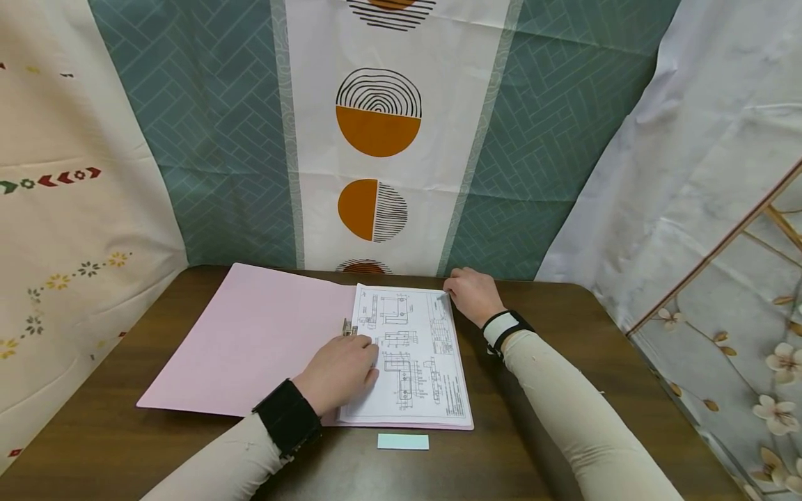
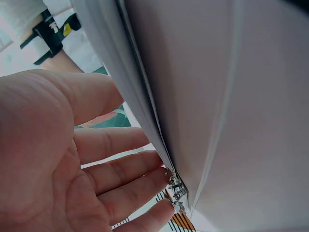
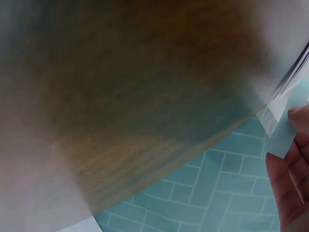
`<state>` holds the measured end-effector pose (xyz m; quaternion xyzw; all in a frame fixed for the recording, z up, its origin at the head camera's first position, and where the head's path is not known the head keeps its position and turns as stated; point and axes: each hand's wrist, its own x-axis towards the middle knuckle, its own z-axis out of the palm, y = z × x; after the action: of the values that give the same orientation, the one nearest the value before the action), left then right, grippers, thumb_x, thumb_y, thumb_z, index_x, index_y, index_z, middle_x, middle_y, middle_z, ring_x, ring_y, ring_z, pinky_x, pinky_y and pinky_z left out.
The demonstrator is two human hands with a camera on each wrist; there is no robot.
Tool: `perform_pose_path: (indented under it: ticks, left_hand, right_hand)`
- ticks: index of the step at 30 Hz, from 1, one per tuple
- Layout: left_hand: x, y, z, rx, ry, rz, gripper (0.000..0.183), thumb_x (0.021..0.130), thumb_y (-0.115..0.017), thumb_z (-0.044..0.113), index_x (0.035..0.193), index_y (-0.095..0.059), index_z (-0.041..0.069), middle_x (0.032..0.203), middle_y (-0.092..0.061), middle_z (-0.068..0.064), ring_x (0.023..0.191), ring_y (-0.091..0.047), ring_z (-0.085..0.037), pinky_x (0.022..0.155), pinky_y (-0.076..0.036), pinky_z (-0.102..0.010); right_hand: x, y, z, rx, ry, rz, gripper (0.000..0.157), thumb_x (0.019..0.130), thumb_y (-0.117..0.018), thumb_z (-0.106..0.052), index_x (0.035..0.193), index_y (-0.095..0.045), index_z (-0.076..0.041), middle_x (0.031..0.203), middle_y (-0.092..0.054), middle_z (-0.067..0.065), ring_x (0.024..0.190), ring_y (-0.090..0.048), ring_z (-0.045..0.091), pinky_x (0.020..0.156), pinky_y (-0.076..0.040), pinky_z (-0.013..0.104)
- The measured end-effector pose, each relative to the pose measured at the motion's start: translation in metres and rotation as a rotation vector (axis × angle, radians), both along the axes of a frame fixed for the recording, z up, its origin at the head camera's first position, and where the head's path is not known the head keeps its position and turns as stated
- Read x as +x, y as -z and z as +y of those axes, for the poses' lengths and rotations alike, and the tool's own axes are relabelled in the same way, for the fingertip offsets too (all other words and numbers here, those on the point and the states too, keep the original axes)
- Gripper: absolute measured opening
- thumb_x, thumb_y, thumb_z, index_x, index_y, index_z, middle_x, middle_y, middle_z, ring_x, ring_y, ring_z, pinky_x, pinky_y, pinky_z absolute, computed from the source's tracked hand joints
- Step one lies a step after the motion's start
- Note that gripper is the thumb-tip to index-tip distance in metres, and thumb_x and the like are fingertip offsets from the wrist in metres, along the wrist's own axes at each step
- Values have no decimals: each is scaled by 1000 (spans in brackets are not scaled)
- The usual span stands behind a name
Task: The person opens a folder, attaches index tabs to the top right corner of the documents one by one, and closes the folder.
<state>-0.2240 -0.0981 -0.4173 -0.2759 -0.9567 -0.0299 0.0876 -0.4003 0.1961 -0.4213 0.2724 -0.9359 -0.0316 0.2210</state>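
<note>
A pink folder (image 1: 269, 327) lies spread on the table, with a stack of white drawing sheets (image 1: 432, 362) on its right side. My left hand (image 1: 341, 372) rests on the left part of the top sheet, just below the metal clip (image 1: 348, 327). Its fingers look relaxed in the left wrist view, the fingertips at the edge of the sheets beside the clip (image 2: 177, 189). At the stack's top right corner is my right hand (image 1: 474, 298). Between thumb and fingers it pinches a pale blue-green paper strip (image 3: 282, 137), partly covered by the thumb.
Another pale green paper strip (image 1: 403, 442) lies on the brown table (image 1: 539, 306), just in front of the folder. Patterned cloth (image 1: 225, 139) hangs behind the table's back edge. A white floral cloth (image 1: 708, 292) hangs at the right.
</note>
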Motion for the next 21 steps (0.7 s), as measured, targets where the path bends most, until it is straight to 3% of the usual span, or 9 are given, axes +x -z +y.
perform_pose_path:
  ticks: [21]
  left_hand:
    - [1,-1,0,3,0,10,29,100,-83,25,117,-79,2,110,-76,-12,101,-72,-27,95,-59,-45]
  right_hand:
    - [-2,6,7,59,-45,-33,14,95,-84,-4,97,-89,-17,95,-79,0,89,-74,22,74,-62,40]
